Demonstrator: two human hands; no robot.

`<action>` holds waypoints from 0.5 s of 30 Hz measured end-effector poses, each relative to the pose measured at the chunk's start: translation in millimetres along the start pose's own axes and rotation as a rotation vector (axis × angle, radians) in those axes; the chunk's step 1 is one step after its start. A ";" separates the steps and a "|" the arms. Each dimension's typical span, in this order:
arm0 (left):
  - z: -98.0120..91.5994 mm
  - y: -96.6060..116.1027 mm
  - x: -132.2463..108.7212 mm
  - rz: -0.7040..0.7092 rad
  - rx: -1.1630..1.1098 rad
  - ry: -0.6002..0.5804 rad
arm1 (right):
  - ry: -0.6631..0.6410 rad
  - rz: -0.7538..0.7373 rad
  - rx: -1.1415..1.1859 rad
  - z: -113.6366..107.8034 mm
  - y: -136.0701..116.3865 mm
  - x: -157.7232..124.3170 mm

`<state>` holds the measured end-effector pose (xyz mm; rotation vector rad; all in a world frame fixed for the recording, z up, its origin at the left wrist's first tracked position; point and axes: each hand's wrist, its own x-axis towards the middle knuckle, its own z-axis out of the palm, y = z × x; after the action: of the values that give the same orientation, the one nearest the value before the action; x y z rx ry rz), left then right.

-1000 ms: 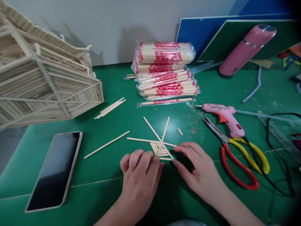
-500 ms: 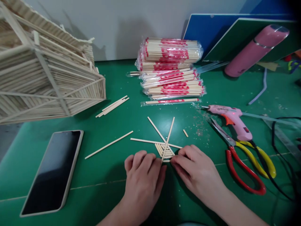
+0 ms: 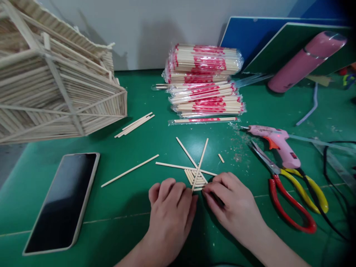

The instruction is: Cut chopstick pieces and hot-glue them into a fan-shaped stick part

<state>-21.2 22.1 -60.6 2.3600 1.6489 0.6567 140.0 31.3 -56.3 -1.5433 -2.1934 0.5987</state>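
Directly in front of me, long wooden chopsticks [image 3: 169, 165] cross into a star-like frame with short cut pieces [image 3: 189, 177] laid side by side inside its lower part. My left hand [image 3: 170, 213] has its fingers curled at the frame's lower left corner, at the end of the slanting chopstick [image 3: 204, 150]; its fingertips are partly hidden. From the right, my right hand [image 3: 233, 205] is closed in a pinch at the right end of the lowest short chopstick piece [image 3: 198, 189]. One loose chopstick [image 3: 129, 171] lies left of the frame.
A large stick-built model [image 3: 63, 92] stands at left, above a phone [image 3: 61, 204]. Wrapped chopstick bundles [image 3: 205, 81] lie at the back. To the right are a pink glue gun [image 3: 274, 139], red-and-yellow-handled pliers [image 3: 289, 207] and a pink bottle [image 3: 306, 63]. A small offcut [image 3: 221, 158] lies nearby.
The view has shifted slightly, so everything sits a little further right. The lowest short piece now tilts a little, its right end higher. Both hands stay at the frame.
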 end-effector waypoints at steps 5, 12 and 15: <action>-1.2 1.0 0.3 -0.014 -0.003 -0.024 | 0.036 0.031 0.021 2.2 0.6 1.3; 0.9 2.6 3.8 -0.068 0.034 -0.061 | 0.110 0.123 -0.014 2.5 2.6 -0.9; 1.6 3.5 4.2 -0.062 0.050 -0.076 | 0.068 0.150 -0.040 1.9 3.5 -2.2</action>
<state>-16.4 24.8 -59.6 2.3265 1.7179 0.5132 142.4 30.1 -60.0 -1.7341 -2.0651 0.5413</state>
